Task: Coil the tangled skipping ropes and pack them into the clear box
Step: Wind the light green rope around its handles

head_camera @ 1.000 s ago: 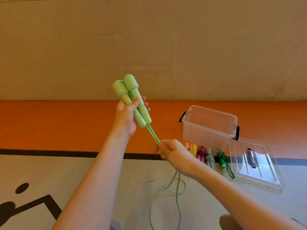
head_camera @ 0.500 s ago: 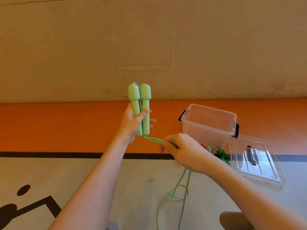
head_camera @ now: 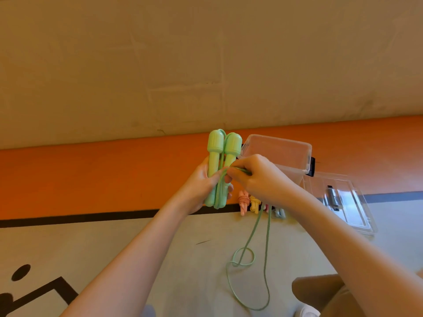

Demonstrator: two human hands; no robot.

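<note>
Since a second ago the right hand [head_camera: 261,179] has risen to the pale green plastic rope handles [head_camera: 223,156], pinching the thin green cord [head_camera: 265,248] across them; the left hand [head_camera: 201,186] grips both upright. Winding is underway; next, more turns, taking up slack trailing on the floor. Beside the handles stands the clear plastic box [head_camera: 295,152], with coiled ropes [head_camera: 249,202] below it and its lid [head_camera: 343,202] beyond.

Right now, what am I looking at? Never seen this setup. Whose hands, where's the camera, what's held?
No machine here: a person's bare hands, filmed by one wide-angle camera on their head, looking down. The left hand grips the two light green handles together. The right hand pinches the green cord, laying it along the handles; the rest trails on the floor. Beyond lie the clear box, its lid beside it, and small coiled ropes.
</note>
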